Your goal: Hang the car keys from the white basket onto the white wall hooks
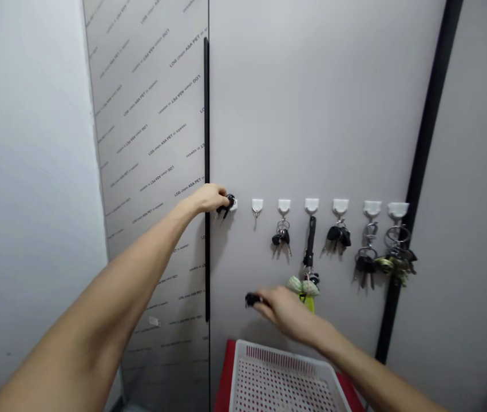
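Left hand [211, 198]: arm stretched out to the leftmost white hook [234, 205], thumb and fingers pinched together on a black-headed key bunch [226, 206]. Bunch sits at the fingertips, just left of the hook, partly overlapping it in view; keys point down. Can't tell if its ring is on the hook. The hand is in front of the black vertical handle strip [207, 126], bunch just right of it.

Right hand [284, 309]: lower and further right, motion-blurred. Fingers curled in, gripping a small black item [252, 299] that sticks out on the left side of the fist. Looks like key heads, too blurred to confirm. Item is below and right of the left hand's bunch, well apart from it, and above the white perforated basket [286, 353]. Basket stands on something red [226, 372].

Second hook [257, 205] is between the left hand's bunch and the third hook's keys [281, 237]. Next along: black strap [309, 243] with a striped bow [295, 285], right hand overlapping its lower end in view. Then more black-headed keys [339, 234], another set on a clip [365, 264], and brass-coloured keys [398, 264] at far right.
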Tool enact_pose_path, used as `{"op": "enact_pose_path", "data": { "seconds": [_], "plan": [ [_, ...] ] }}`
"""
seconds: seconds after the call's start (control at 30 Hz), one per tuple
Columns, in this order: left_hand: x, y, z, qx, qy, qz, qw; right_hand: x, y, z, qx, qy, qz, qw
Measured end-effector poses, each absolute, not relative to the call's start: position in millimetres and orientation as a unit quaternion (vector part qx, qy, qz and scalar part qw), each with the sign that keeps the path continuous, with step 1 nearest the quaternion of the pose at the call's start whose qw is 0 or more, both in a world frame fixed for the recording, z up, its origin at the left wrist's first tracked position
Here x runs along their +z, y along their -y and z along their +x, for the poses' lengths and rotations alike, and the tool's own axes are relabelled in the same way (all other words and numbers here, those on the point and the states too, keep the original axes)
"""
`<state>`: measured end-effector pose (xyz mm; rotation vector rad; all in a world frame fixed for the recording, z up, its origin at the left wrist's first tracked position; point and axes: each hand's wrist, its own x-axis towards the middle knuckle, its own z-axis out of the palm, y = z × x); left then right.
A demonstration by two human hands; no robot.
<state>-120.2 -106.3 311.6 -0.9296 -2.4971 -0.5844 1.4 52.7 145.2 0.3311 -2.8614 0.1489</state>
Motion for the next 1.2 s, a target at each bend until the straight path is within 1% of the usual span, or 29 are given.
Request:
{"op": "enact_pose_path", "data": {
  "seconds": [0.07, 0.1, 0.17, 0.23, 0.27, 0.33, 0.4, 0.47, 0.53, 0.6, 0.63, 0.7, 0.77, 0.83, 0.87, 0.9, 0.97, 1.07, 1.13, 1.2],
  "plan": [
    [306, 105, -125, -0.28, 0.871, -0.332, 0.228, 117, -57, 13, 0.066, 0.988, 0.12, 0.071],
    [302, 105, -126, -0.3, 0.866, -0.334, 0.219, 103, -59, 19, 0.075, 0.989, 0.119, 0.048],
    [297, 104, -126, -0.298, 0.877, -0.341, 0.158, 78, -64, 28, 0.088, 0.991, 0.103, 0.011],
    [295, 104, -125, -0.267, 0.896, -0.341, 0.1, 58, -69, 33, 0.083, 0.994, 0.071, -0.024],
    [296, 104, -124, -0.262, 0.899, -0.338, 0.098, 50, -72, 35, 0.075, 0.995, 0.054, -0.039],
    [299, 107, -125, -0.305, 0.883, -0.327, 0.146, 36, -76, 37, 0.06, 0.996, 0.021, -0.063],
    [303, 110, -127, -0.396, 0.84, -0.31, 0.205, 24, -79, 38, 0.052, 0.996, 0.005, -0.07],
    [301, 114, -125, -0.485, 0.789, -0.295, 0.235, 16, -80, 39, 0.046, 0.996, -0.001, -0.07],
    [291, 118, -117, -0.539, 0.755, -0.296, 0.23, 16, -80, 41, 0.041, 0.997, -0.001, -0.071],
    [269, 118, -103, -0.549, 0.75, -0.316, 0.189, 29, -76, 44, 0.052, 0.997, 0.01, -0.057],
    [254, 117, -94, -0.539, 0.757, -0.333, 0.159, 41, -74, 45, 0.072, 0.996, 0.026, -0.038],
    [214, 110, -75, -0.494, 0.779, -0.374, 0.093, 77, -69, 45, 0.136, 0.987, 0.074, 0.037],
    [166, 99, -57, -0.423, 0.799, -0.425, 0.05, 120, -68, 39, 0.2, 0.959, 0.119, 0.163],
    [117, 85, -42, -0.357, 0.825, -0.438, 0.027, 162, -72, 27, 0.219, 0.919, 0.06, 0.322],
    [93, 79, -36, -0.328, 0.836, -0.44, 0.01, 178, -74, 19, 0.217, 0.896, 0.026, 0.387],
    [72, 73, -30, -0.298, 0.847, -0.441, -0.014, 191, -78, 10, 0.206, 0.879, -0.01, 0.431],
    [38, 64, -22, -0.258, 0.857, -0.444, -0.042, 206, -84, -7, 0.17, 0.868, -0.078, 0.46],
    [9, 59, -17, -0.217, 0.865, -0.443, -0.095, 208, -90, -26, 0.128, 0.879, -0.136, 0.439],
    [2, 60, -17, -0.194, 0.873, -0.428, -0.129, 207, -92, -30, 0.141, 0.875, -0.131, 0.445],
    [1, 61, -17, -0.185, 0.882, -0.405, -0.153, 212, -92, -29, 0.172, 0.856, -0.093, 0.479]
  ]
}}
